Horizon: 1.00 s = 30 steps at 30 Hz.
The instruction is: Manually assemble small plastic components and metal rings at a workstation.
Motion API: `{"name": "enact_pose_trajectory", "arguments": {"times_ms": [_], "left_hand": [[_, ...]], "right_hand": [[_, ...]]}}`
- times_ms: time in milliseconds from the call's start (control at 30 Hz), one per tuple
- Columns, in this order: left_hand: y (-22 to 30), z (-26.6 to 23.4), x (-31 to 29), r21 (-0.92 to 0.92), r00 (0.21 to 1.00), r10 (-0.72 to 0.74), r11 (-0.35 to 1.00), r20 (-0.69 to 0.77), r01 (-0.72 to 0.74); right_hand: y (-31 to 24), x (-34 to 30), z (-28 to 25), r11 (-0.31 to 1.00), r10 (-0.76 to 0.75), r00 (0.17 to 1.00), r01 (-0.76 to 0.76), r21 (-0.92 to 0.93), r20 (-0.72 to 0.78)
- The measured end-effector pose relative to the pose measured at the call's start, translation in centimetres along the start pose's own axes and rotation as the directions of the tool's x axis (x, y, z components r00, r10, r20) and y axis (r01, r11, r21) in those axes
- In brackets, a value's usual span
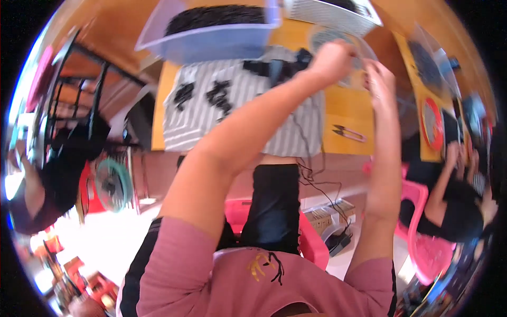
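Both of my arms reach to the far right part of the table. My left hand point(332, 62) has its fingers closed together over a round, clear container with greyish contents point(323, 38). Just to its right, my right hand point(380, 83) is also closed, its fingertips pinched near the container's edge. Anything between the fingers is too small and blurred to make out. Below the hands, thread snips with pink handles point(349, 133) lie on the wood. A grey-and-white striped cloth point(185, 127) carries small black pieces point(218, 98) and a dark device point(275, 71), partly behind my left forearm.
A translucent purple bin point(211, 48) of black pieces stands at the back, beside a white basket point(335, 18). Cables point(311, 177) hang off the table's front edge. At right, a person sits on a pink chair point(422, 232) by another table; another person point(58, 169) is at left.
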<state>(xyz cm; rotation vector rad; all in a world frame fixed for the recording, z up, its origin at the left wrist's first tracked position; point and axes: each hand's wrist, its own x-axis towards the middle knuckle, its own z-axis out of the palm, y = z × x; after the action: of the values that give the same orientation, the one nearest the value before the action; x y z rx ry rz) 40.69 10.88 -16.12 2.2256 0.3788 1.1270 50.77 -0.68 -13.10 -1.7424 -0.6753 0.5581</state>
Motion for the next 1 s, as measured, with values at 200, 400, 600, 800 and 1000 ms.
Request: {"name": "enact_pose_trajectory", "arguments": {"times_ms": [200, 400, 600, 800, 1000], "left_hand": [[1.3, -0.3, -0.7, 0.035, 0.998, -0.069, 0.997, 0.008, 0.069], [-0.6, 0.1, -0.6, -0.022, 0.970, -0.243, 0.970, -0.003, 0.243], [-2.1, 0.9, 2.1, -0.337, 0.715, -0.585, 0.633, 0.382, 0.697], [-3.0, -0.3, 2.0, -0.132, 0.803, -0.507, 0.814, 0.314, 0.566], [1.6, -3.7, 0.4, -0.459, 0.889, -0.316, 0.769, 0.331, 0.444]], "right_hand": [[1.1, 1.6, -1.2, 1.000, -0.026, 0.994, 0.027, -0.004, 0.109], [1.4, 1.4, -0.3, 0.566, -0.654, 0.719, 0.672, -0.477, 0.236], [-0.8, -0.2, 0.8, 0.290, -0.810, 0.511, 0.775, -0.562, 0.286], [3.2, 2.1, 0.1, 0.652, -0.680, 0.732, 0.630, -0.423, 0.042], [-0.1, -2.3, 0.5, 0.948, -0.284, 0.959, 0.280, 0.150, 0.001]]}}
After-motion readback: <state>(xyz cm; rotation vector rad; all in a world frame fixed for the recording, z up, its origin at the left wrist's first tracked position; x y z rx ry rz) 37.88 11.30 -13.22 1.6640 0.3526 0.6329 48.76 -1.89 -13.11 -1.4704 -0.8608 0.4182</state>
